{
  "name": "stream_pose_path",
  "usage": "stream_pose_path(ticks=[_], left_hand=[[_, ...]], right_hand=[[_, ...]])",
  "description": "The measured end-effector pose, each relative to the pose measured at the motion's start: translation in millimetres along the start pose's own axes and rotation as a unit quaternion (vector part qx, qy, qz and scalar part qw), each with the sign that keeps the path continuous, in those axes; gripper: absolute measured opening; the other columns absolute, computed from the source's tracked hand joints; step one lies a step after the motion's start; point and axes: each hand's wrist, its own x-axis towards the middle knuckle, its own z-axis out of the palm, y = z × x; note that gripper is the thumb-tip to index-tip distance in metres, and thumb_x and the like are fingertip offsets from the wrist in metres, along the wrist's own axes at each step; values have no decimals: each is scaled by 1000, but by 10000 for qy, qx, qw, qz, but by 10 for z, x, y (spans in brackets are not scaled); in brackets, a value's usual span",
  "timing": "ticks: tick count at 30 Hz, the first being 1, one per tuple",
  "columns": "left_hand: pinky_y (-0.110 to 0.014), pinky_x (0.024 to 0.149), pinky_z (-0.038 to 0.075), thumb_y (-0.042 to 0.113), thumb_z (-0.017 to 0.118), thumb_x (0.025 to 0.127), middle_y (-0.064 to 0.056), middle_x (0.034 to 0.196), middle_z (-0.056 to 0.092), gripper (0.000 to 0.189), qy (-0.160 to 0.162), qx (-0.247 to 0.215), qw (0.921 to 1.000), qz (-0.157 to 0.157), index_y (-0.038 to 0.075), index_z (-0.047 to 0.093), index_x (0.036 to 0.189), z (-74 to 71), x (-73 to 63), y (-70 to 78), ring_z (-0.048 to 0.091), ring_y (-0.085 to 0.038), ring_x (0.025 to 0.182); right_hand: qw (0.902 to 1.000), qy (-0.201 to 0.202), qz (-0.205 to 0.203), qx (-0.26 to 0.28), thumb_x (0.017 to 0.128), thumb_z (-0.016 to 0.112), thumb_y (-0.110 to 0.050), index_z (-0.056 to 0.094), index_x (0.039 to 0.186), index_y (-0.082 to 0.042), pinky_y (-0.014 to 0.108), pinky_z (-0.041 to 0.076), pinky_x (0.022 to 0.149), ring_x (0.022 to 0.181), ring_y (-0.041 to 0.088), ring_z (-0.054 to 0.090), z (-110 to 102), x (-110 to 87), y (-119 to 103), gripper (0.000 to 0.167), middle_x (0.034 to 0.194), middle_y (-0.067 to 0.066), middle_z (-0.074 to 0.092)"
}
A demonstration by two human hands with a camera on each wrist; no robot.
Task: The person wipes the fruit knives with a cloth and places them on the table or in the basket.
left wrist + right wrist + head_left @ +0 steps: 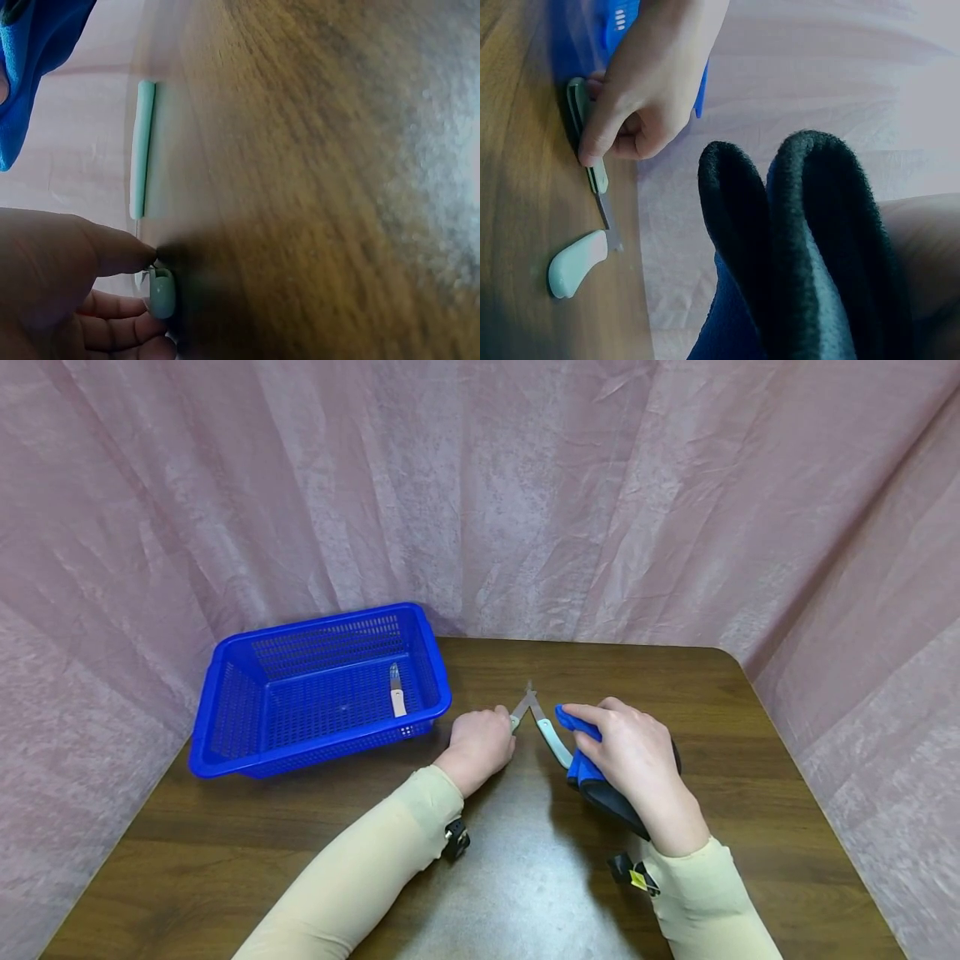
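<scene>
My left hand (pixel 482 743) pinches a small knife by its pale green handle (pixel 598 176), its blade pointing away over the wooden table. A second knife with a mint handle (pixel 555 745) lies to the right, and the two blades meet in a V in the head view. My right hand (pixel 633 747) grips a folded blue and black cloth (pixel 585 767) beside the second knife's handle end. In the right wrist view the folds of this cloth fill the foreground. The left fingers partly cover the knife they hold.
A blue plastic basket (pixel 300 753) with mesh walls stands at the back left of the table (pixel 720 727). Inside lies a small knife with a pale pinkish handle (pixel 398 702). Pink curtains (pixel 525 502) hang behind and beside the table.
</scene>
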Motion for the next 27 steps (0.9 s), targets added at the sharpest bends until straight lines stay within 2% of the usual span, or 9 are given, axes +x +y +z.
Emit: stream_pose_path(ticks=[6,13,14,17,20,21,27], left_hand=[[-46,63,60,26,79,99,-13,88,78,22,58,-71,9999,-86,7,67,96,13,13,-19,77,-30,77],[-46,66,61,23,79,95,-13,92,79,21,-183,-147,9996,-170,6,68,98,-14,31,-57,78,-30,80],[-46,65,60,25,77,95,-13,92,79,22,-101,-156,9997,-160,6,68,98,108,81,-104,78,-30,80],[-47,68,61,27,76,96,-14,96,79,23,-154,-221,9994,-196,5,69,100,102,78,-137,78,-31,83],[-47,70,61,28,75,99,-15,97,79,25,-195,-297,9991,-238,5,68,102,91,67,-167,78,-32,84],[-47,71,62,26,76,99,-16,97,79,23,-297,-340,9986,-279,4,68,103,-39,12,-139,78,-33,84],[-48,67,62,19,76,99,-15,89,77,17,-122,-508,9984,-237,4,68,97,-72,-70,-202,77,-33,78]], right_hand=[[10000,-30,1,-18,97,83,-18,81,136,-26,46,54,62,73,26,65,-3,1,-2,40,105,9,77],[10000,-36,1,-11,97,83,-17,81,136,-26,43,53,60,71,24,64,-5,-3,-7,40,105,8,77],[10000,-44,6,-12,98,83,-17,81,136,-26,43,52,60,70,24,63,-5,-3,-8,40,105,8,77],[10000,-53,15,-31,98,83,-17,81,136,-26,43,52,60,70,24,62,-6,-3,-11,39,104,8,76],[10000,-43,6,-41,98,83,-17,81,136,-26,43,52,60,70,23,62,-3,-4,-14,39,104,8,76],[10000,-38,1,-45,98,83,-17,81,136,-26,43,52,60,70,23,63,-2,-5,-15,39,104,8,76],[10000,-37,-13,-72,98,83,-17,80,137,-26,42,52,60,71,24,63,-3,-9,-13,41,106,9,76]])
